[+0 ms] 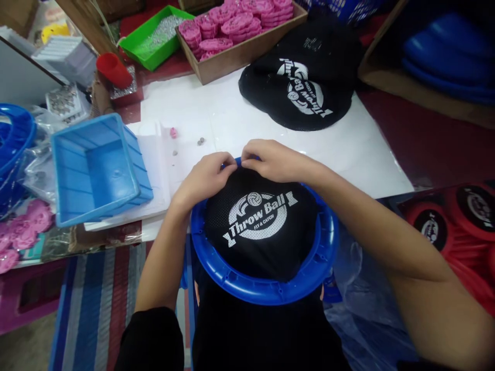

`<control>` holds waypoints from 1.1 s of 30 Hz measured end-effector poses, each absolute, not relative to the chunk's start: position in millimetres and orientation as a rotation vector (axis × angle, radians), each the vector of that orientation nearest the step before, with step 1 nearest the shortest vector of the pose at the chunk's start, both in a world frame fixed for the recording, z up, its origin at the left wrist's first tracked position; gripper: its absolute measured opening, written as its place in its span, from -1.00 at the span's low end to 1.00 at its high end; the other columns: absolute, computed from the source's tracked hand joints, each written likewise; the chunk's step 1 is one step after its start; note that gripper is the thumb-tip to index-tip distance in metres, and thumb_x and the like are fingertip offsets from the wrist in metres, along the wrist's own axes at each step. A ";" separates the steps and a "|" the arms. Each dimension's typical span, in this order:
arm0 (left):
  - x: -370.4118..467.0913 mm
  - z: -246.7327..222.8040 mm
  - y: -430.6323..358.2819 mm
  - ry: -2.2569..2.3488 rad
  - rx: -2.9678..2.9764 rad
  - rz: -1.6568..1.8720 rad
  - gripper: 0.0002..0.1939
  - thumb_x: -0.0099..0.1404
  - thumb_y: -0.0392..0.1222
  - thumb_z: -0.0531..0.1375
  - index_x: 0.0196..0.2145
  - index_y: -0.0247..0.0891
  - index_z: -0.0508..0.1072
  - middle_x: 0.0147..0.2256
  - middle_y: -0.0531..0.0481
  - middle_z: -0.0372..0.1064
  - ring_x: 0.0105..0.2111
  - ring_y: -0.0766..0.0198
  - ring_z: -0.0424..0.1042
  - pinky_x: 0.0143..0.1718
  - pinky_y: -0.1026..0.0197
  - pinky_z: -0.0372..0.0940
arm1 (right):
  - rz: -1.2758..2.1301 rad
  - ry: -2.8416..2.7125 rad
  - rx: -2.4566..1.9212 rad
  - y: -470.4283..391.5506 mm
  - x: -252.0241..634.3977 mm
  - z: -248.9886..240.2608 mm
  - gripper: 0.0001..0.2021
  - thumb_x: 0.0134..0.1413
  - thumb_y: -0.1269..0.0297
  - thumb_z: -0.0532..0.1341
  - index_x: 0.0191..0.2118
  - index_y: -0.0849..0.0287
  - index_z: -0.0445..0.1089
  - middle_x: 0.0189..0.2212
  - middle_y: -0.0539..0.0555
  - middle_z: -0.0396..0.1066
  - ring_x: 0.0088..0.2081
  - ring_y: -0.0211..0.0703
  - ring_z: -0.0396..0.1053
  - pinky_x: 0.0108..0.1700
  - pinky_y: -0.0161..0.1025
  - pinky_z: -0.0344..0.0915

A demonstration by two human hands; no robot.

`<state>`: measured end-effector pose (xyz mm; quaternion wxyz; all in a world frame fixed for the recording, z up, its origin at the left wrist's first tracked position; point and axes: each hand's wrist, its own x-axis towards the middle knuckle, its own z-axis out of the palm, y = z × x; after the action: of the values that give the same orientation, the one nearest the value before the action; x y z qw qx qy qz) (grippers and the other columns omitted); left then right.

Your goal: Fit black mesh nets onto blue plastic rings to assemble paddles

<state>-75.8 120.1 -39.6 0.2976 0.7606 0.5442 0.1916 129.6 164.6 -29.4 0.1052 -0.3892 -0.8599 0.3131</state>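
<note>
- Head camera: white sheet (185, 105) spread over the work table, its near edge running behind the arms.
- Blue ring (263, 296), in front of the person, above the lap and overlapping the near edge of the sheet in view; a black mesh disc (255, 257) fills its middle, printed "Throw Ball" and "Fly & Catch" in white.
- Black mesh covers (301, 77) with the same print, piled at the sheet's far right, well apart from the ring.
- Blue bin (135, 159), tilted in view, left of the ring, with bare floor and walls.
- Cardboard box (247, 49) behind the sheet, heaped with stacked pink pieces (240, 23).
- Red discs (429, 226) with black printed centres, at the right edge.
- Green tray (162, 57) just left of the box, holding small silvery bits.
- Right hand (270, 159): thumb and fingertips pinching the ring's far edge.
- Left hand (207, 172): pinching the same edge, just beside the other; whether either catches the mesh too, I cannot tell.
- Red cup (114, 70), leaning, near the green tray.
- Small pink piece (173, 133) on the sheet, between the bin and the black covers.
- Tiny grey bits (201, 141) near that pink piece, too small to identify.
</note>
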 end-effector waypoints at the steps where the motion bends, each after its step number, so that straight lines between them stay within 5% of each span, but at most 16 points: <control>1: -76.4 -40.3 119.9 1.441 2.012 0.521 -0.83 0.47 -0.17 0.13 -0.22 -0.22 0.52 -0.20 -0.05 0.58 -0.21 0.17 0.48 -0.10 0.09 0.32 | 0.932 -2.518 -1.129 164.9 131.3 -31.3 -0.84 0.36 0.42 0.22 -0.30 0.13 0.44 -0.22 0.11 0.50 -0.14 -0.02 0.43 -0.04 -0.12 0.29; 6: -69.7 -39.4 118.0 1.588 2.054 0.460 -0.84 0.44 -0.20 0.15 -0.27 -0.19 0.52 -0.22 -0.08 0.58 -0.23 0.13 0.47 -0.15 0.06 0.30 | 0.741 -2.473 -1.280 154.7 125.9 -41.3 -0.84 0.37 0.39 0.17 -0.25 0.13 0.47 -0.16 0.19 0.51 -0.10 0.07 0.45 -0.06 -0.05 0.32; 15: -59.5 -34.5 125.6 1.616 2.077 0.422 -0.82 0.33 -0.30 0.16 -0.34 -0.24 0.57 -0.28 -0.12 0.59 -0.26 0.09 0.49 -0.14 0.04 0.34 | 0.672 -2.526 -1.445 163.7 114.2 -38.9 -0.90 0.25 0.29 0.29 -0.32 0.11 0.49 -0.37 0.20 0.48 -0.33 0.04 0.42 -0.28 -0.07 0.33; 23: -89.8 -23.1 91.5 1.624 2.021 0.356 -0.85 0.38 -0.29 0.15 -0.23 -0.24 0.55 -0.24 -0.08 0.57 -0.25 0.11 0.49 -0.08 0.04 0.37 | 0.537 -2.515 -1.234 141.5 165.8 -21.2 -0.86 0.39 0.29 0.18 -0.14 0.11 0.51 -0.09 0.22 0.48 0.03 0.19 0.40 0.11 0.10 0.34; 33: -70.8 -18.3 99.1 1.423 2.227 0.335 -0.80 0.46 -0.24 0.15 -0.17 -0.22 0.60 -0.13 -0.13 0.56 -0.11 0.07 0.51 0.00 0.03 0.37 | 0.684 -2.495 -1.103 124.0 183.2 -42.9 -0.81 0.42 0.28 0.14 -0.07 0.07 0.52 -0.02 0.22 0.54 0.04 0.17 0.48 0.15 0.18 0.42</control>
<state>-70.8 99.1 -18.3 0.2365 0.8123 0.5189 0.1221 183.2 124.0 -42.9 0.1637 -0.3869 -0.8752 0.2399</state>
